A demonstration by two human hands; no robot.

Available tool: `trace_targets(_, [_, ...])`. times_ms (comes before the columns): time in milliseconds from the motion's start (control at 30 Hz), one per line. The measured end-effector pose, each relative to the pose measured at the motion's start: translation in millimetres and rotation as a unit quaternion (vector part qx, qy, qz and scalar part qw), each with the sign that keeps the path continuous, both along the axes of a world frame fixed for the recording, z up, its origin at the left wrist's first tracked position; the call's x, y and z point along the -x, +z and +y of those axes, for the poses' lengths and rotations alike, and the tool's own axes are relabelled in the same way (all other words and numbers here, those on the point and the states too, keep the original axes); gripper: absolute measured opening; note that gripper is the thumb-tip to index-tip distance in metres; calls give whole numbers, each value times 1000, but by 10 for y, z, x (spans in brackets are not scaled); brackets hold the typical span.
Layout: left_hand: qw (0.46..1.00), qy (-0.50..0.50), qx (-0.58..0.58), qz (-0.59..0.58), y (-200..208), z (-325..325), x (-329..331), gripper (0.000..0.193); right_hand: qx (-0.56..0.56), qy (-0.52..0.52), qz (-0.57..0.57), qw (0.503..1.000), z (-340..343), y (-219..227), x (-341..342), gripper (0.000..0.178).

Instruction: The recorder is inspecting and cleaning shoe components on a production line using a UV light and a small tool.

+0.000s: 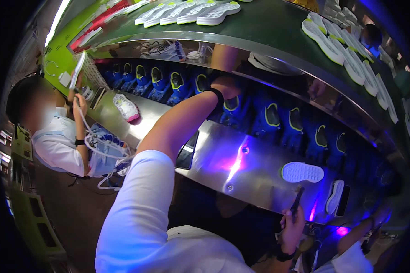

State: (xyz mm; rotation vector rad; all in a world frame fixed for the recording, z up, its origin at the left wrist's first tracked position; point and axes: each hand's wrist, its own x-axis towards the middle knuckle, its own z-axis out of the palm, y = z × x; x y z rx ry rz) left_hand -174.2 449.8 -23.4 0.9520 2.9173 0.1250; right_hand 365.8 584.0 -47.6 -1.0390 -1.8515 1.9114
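My left arm stretches across the metal bench to a row of dark blue shoes. There my left hand (pixel 227 86) is among the shoes, beside one with a yellow-green collar (pixel 202 83). Its fingers are lost in shadow, so whether it grips a shoe cannot be told. Low at the right, my right hand (pixel 291 230) is closed around a slim dark-handled tool (pixel 298 200), tip pointing up toward the bench. Just beyond that tip lies a white sole (pixel 302 172) with a textured face. Another white sole (pixel 335 197) rests further right.
White soles (pixel 218 13) line the green upper conveyor (pixel 269 27), more of them at right (pixel 351 54). A black flat device (pixel 187 150) lies by my left arm. A pink-and-white shoe (pixel 126 108) sits farther left. Co-workers are at left (pixel 61 141) and lower right (pixel 355 255).
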Motion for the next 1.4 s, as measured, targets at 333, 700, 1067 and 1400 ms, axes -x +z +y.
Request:
trace_targets(333, [992, -89, -56, 64, -510, 1336, -217, 45, 33, -38, -44, 998, 190, -161, 17, 32])
trace_targets(700, [995, 51, 9, -86, -146, 1178, -607, 50, 8, 14, -6, 1000, 285, -113, 144, 32])
trace_targets(1067, [986, -114, -55, 105, -641, 2141, -786, 39, 29, -24, 2, 999, 434, -225, -210, 42])
trace_targets(1400, [988, -136, -31, -73, -424, 1977, -1020, 52, 12, -33, 9, 999, 377, -145, -534, 40])
